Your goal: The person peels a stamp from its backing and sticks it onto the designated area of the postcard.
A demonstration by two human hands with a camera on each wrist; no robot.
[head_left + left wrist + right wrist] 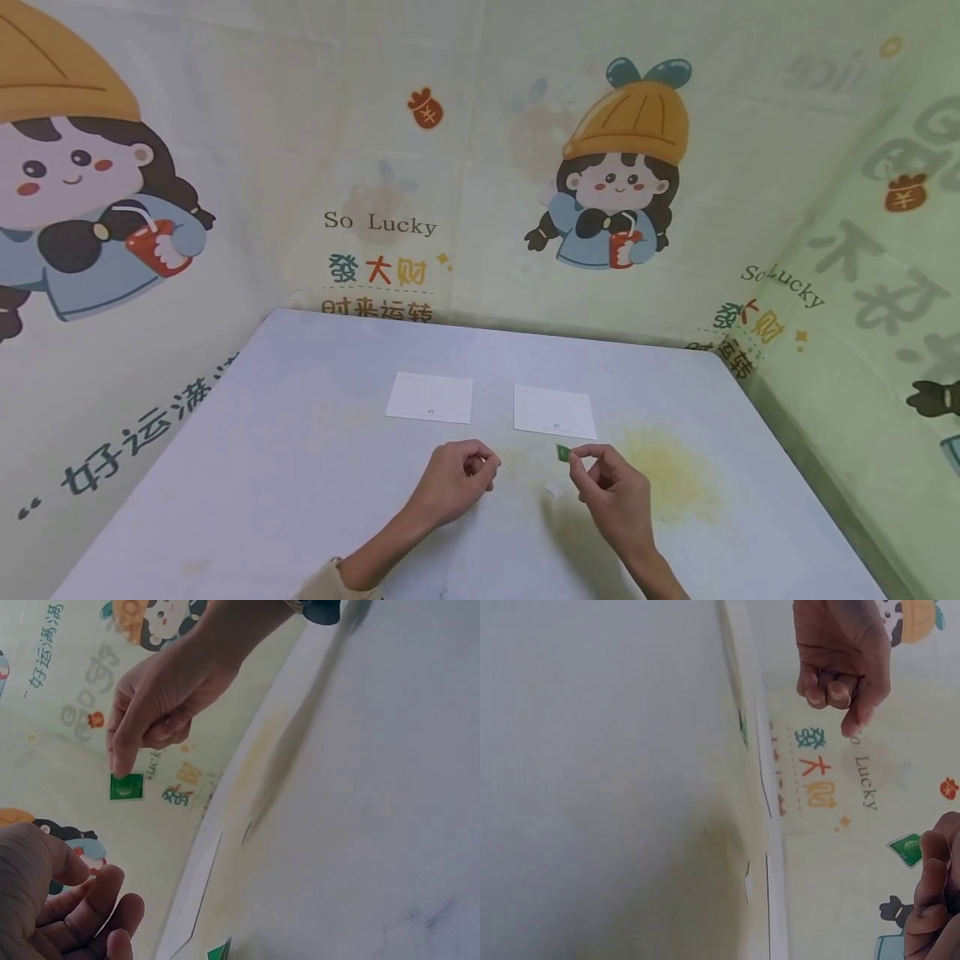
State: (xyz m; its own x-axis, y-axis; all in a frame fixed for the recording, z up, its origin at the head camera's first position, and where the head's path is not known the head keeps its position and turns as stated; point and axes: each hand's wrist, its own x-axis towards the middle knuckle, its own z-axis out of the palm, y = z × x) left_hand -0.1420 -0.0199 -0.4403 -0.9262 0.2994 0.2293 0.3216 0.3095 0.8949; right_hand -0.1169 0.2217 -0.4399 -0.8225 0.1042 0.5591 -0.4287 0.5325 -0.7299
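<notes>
Centrally, two bare hands work above a pale counter (225,508), seen from the head and from either wrist. The right hand (617,500) holds a small green square (563,453) by its edge, the grip closed to a pinch between thumb and forefinger; the square, light-bordered and marked with a paler round figure, is held clear of the counter, near the lower edge of the right-hand card. The left hand (456,479) hovers to the other side, its fingers loosely curled; the left wrist view shows a slight gap between thumb and fingers, with nothing in this grip. Just beside the right hand, a white scrap (555,490) lies on the counter. A second green piece (217,952), cut off by the lower edge of the left wrist view, lies on the counter. Beyond the hands lie two white cards, a left card (430,395) and a right card (553,408), side by side and apart, each bearing a tiny mark near its lower edge. A yellow patch (671,475) tints the surface to the right of the right hand. Behind the counter hangs a pale backdrop (480,200), printed with cartoon figures in orange hats and the words "So Lucky". A beige sleeve (336,582) covers part of the left forearm.
</notes>
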